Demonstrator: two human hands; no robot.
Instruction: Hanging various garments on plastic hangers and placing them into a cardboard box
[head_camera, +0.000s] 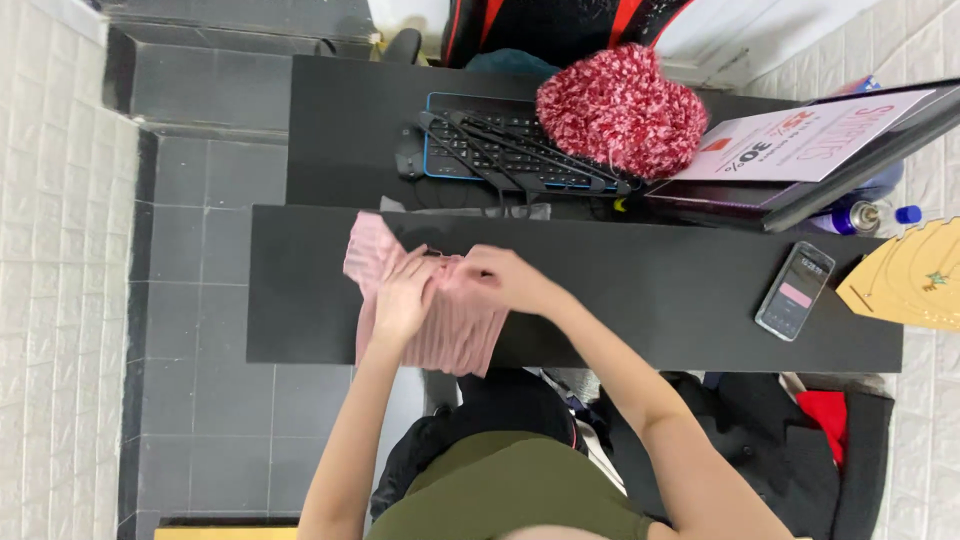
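A person's two bare hands meet over a pink pleated garment (430, 325) lying on a black counter (650, 300). The left hand (402, 298) rests palm-down on the cloth with fingers bent, pressing or pinching the fabric near its upper edge. The right hand (497, 277) sits just beside it, touching it, with its fingers closed around a fold of the same pink cloth. The garment spreads beneath both hands, one corner poking out beyond the left hand and its lower edge hanging just over the near rim of the counter. Just past the hands, on a second black surface, lies a black keyboard (500, 150) with a blue border and a dark strap across it. Beyond the right hand, a fluffy red-and-white knitted hat (620, 110) rests against the keyboard, next to a tilted printed sign (810, 140). Well out to the right of the right hand, a smartphone (795, 290) lies on the counter with its screen lit, near a yellow card display (910, 275) and a small spray bottle (870, 215).
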